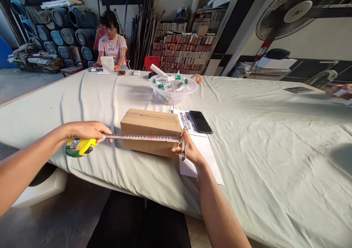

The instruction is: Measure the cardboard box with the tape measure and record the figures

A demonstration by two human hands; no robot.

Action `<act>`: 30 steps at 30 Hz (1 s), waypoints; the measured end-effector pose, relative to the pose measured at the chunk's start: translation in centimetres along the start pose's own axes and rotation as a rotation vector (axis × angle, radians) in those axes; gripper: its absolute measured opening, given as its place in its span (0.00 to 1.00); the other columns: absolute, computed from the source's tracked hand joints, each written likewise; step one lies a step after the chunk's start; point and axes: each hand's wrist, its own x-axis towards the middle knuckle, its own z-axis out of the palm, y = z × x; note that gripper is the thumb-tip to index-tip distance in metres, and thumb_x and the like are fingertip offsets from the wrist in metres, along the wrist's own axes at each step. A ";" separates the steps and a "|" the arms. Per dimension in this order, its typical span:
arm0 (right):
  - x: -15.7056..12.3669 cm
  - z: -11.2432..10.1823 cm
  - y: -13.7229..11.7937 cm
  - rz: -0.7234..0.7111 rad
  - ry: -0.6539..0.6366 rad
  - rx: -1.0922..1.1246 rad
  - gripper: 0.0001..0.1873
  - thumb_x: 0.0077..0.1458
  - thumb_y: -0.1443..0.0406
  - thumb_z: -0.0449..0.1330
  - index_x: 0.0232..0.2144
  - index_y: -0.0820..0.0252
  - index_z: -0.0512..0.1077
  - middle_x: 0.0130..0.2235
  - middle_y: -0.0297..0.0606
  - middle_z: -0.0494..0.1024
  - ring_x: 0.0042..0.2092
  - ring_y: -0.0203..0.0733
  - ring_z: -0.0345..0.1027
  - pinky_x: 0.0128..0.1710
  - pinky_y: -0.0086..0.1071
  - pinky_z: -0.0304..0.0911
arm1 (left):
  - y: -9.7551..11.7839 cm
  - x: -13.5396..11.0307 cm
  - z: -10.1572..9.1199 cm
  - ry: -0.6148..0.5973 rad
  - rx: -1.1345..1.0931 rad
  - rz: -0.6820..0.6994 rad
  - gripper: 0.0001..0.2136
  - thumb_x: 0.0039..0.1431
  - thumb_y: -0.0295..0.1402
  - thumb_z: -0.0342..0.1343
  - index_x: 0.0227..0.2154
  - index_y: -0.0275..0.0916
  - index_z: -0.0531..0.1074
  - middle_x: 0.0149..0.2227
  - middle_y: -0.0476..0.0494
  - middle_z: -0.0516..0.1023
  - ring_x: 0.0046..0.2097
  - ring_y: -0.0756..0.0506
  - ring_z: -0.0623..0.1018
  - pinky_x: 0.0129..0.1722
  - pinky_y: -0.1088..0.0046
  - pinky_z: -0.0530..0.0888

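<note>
A closed brown cardboard box [151, 121] lies on the cloth-covered table in front of me. Along its near side stretches the white blade of a yellow and green tape measure [79, 147]. My left hand [90, 129], left of the box, is closed on the blade where it leaves the tape's case. At the box's right end my right hand [189, 147] pinches the blade's end against the corner, with a pen [183, 149] also between its fingers. Under the right wrist lies a white printed sheet [205, 156], and a black phone [200, 122] rests on its upper part.
Behind the box stands a clear plastic basin [173, 96] holding several bottles, with an orange tape roll [196, 78] beside it. A person [112, 46] sits at the table's far side. Another person's hand [341, 90] shows at the right edge, near a dark flat device [299, 89].
</note>
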 end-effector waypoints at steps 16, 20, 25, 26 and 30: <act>-0.5 0.1 -1.0 0.091 0.040 -0.040 0.36 0.43 0.57 0.69 0.54 0.46 0.62 0.53 0.42 0.71 0.56 0.56 0.64 0.50 0.46 0.70 | 0.6 3.5 -2.6 -0.085 0.035 -0.016 0.15 0.39 0.24 0.53 0.32 0.36 0.79 0.18 0.49 0.70 0.21 0.48 0.67 0.21 0.74 0.60; -0.4 0.3 -0.9 0.083 0.074 -0.021 0.34 0.42 0.56 0.70 0.50 0.48 0.63 0.51 0.42 0.72 0.55 0.56 0.65 0.50 0.45 0.68 | 0.7 2.9 -1.9 -0.089 0.057 0.005 0.15 0.40 0.24 0.51 0.32 0.36 0.78 0.19 0.50 0.69 0.22 0.48 0.68 0.22 0.75 0.61; 0.1 0.5 0.1 0.068 0.194 0.095 0.32 0.40 0.50 0.70 0.44 0.51 0.62 0.47 0.42 0.73 0.54 0.54 0.66 0.48 0.43 0.68 | 0.3 1.4 3.0 -0.102 -0.278 0.048 0.12 0.46 0.28 0.55 0.36 0.36 0.74 0.22 0.50 0.72 0.24 0.49 0.69 0.24 0.76 0.64; 0.2 0.6 0.3 0.056 0.219 0.134 0.32 0.40 0.49 0.70 0.43 0.51 0.61 0.47 0.42 0.73 0.54 0.54 0.66 0.48 0.43 0.67 | 0.2 1.2 4.6 -0.096 -0.394 0.033 0.12 0.48 0.29 0.56 0.37 0.36 0.73 0.22 0.50 0.72 0.23 0.49 0.69 0.24 0.76 0.65; 0.5 1.2 0.7 0.048 0.285 0.237 0.32 0.39 0.48 0.70 0.40 0.51 0.60 0.46 0.41 0.73 0.52 0.52 0.67 0.46 0.42 0.68 | 0.3 0.8 12.0 -0.085 -0.813 0.072 0.12 0.52 0.35 0.57 0.39 0.36 0.70 0.24 0.49 0.73 0.23 0.50 0.70 0.24 0.74 0.67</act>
